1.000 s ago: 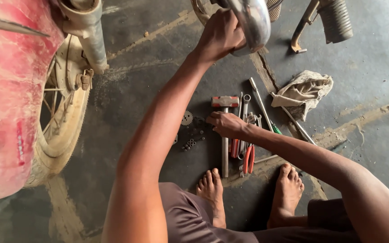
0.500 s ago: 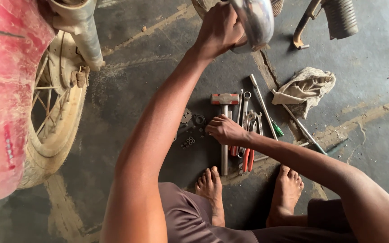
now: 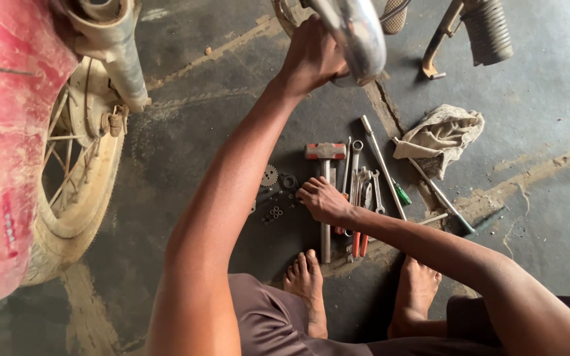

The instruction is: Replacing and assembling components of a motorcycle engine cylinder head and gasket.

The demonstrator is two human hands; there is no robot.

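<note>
A spoked wheel [image 3: 77, 191] under a red fender [image 3: 8, 151] was seen far left of the fingers. The left hand [image 3: 311, 56] was closed around a chrome pipe [image 3: 357, 36]. Small sprockets and nuts [image 3: 273, 194] were scattered on the floor [image 3: 199, 132] just left of the right hand [image 3: 323, 200], whose fingers were curled loosely over a hammer [image 3: 325, 191]. Wrenches [image 3: 367, 188] and a rag [image 3: 440, 138] were laid to their right.
</note>
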